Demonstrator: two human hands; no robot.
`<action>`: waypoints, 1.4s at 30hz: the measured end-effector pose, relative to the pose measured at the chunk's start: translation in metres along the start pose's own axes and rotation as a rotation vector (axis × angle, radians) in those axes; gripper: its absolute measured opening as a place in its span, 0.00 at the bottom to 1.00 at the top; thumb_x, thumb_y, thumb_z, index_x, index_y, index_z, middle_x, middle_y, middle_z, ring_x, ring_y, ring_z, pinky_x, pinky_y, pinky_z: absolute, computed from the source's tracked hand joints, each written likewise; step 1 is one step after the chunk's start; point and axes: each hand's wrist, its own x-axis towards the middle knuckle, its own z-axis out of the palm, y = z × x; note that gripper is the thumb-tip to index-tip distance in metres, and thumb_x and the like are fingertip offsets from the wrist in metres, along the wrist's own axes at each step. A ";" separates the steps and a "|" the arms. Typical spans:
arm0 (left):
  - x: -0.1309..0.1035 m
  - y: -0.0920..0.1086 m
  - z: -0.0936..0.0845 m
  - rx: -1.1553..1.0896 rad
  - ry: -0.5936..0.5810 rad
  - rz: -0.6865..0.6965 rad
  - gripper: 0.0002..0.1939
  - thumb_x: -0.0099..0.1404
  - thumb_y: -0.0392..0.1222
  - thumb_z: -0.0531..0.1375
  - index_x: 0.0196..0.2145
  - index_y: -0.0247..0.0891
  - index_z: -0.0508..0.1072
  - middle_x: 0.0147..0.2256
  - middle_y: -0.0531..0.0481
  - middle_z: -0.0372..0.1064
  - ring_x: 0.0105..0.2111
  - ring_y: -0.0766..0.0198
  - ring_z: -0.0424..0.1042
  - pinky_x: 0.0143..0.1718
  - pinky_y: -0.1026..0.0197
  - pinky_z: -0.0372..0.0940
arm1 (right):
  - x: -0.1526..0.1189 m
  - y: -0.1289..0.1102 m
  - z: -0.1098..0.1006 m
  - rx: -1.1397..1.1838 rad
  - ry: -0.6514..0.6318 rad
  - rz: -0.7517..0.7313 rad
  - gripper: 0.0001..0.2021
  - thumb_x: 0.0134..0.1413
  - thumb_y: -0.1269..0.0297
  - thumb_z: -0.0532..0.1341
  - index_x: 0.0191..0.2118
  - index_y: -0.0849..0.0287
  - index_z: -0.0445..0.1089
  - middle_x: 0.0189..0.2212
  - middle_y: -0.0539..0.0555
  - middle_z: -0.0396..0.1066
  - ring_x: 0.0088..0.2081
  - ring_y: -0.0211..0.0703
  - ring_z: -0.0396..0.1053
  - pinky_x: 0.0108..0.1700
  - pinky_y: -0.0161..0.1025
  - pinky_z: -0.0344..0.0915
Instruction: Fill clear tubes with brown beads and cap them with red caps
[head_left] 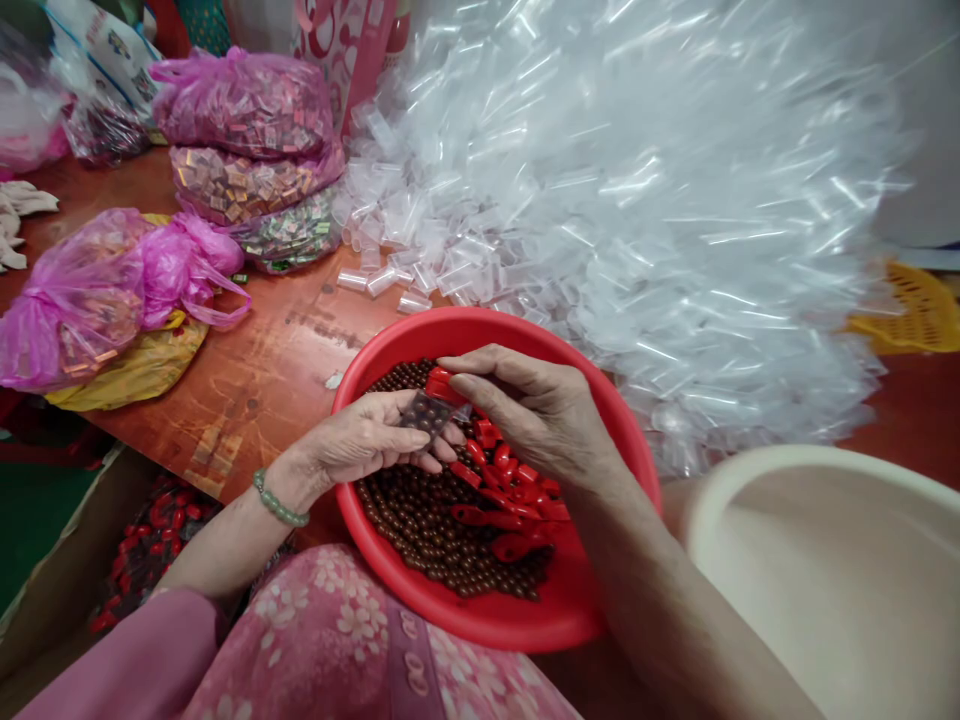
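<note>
My left hand holds a small clear packet of dark brown balls between thumb and fingers. Right beside it, my right hand pinches a red plastic piece at the packet's upper end. Both hands are over a red basin. Brown beads fill the basin's left and lower part. Red plastic pieces lie on top of the beads, partly hidden by my right hand.
Clear plastic tubes form a large heap behind the basin. Tied pink bags stand on the table at left. A cream tub is at right. Below left, a box holds red packets.
</note>
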 end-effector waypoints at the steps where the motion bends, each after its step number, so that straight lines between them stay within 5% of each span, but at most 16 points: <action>1: 0.000 0.000 0.000 0.006 -0.005 -0.004 0.14 0.56 0.35 0.68 0.41 0.29 0.75 0.37 0.43 0.75 0.35 0.66 0.75 0.37 0.67 0.72 | 0.001 0.000 0.000 -0.012 -0.020 -0.009 0.07 0.57 0.67 0.63 0.40 0.55 0.78 0.33 0.51 0.78 0.34 0.39 0.74 0.38 0.37 0.70; 13: 0.001 0.004 0.002 0.023 0.018 -0.043 0.14 0.56 0.36 0.68 0.40 0.30 0.74 0.37 0.43 0.74 0.35 0.65 0.75 0.36 0.65 0.71 | -0.002 0.007 -0.016 -0.117 -0.128 -0.031 0.06 0.57 0.63 0.63 0.40 0.53 0.77 0.35 0.52 0.78 0.36 0.42 0.75 0.41 0.41 0.71; 21: 0.002 0.004 0.002 -0.023 0.082 -0.040 0.20 0.54 0.35 0.70 0.46 0.32 0.75 0.38 0.45 0.74 0.35 0.65 0.76 0.37 0.65 0.70 | -0.007 0.006 -0.029 -0.112 -0.036 0.018 0.05 0.55 0.62 0.65 0.37 0.52 0.78 0.32 0.51 0.78 0.33 0.41 0.75 0.36 0.39 0.73; 31: 0.001 0.002 0.003 -0.044 0.084 -0.017 0.20 0.53 0.38 0.71 0.44 0.33 0.76 0.38 0.44 0.76 0.37 0.64 0.76 0.41 0.64 0.69 | -0.014 -0.008 0.004 -0.057 0.224 0.038 0.06 0.57 0.64 0.64 0.40 0.51 0.76 0.36 0.50 0.79 0.38 0.42 0.76 0.43 0.43 0.73; 42: 0.003 -0.006 0.005 0.009 0.127 0.071 0.14 0.56 0.41 0.70 0.38 0.31 0.75 0.33 0.48 0.73 0.33 0.69 0.72 0.37 0.66 0.67 | -0.014 -0.008 0.020 -0.168 0.167 0.010 0.04 0.59 0.65 0.62 0.38 0.51 0.74 0.31 0.50 0.77 0.31 0.41 0.73 0.36 0.40 0.71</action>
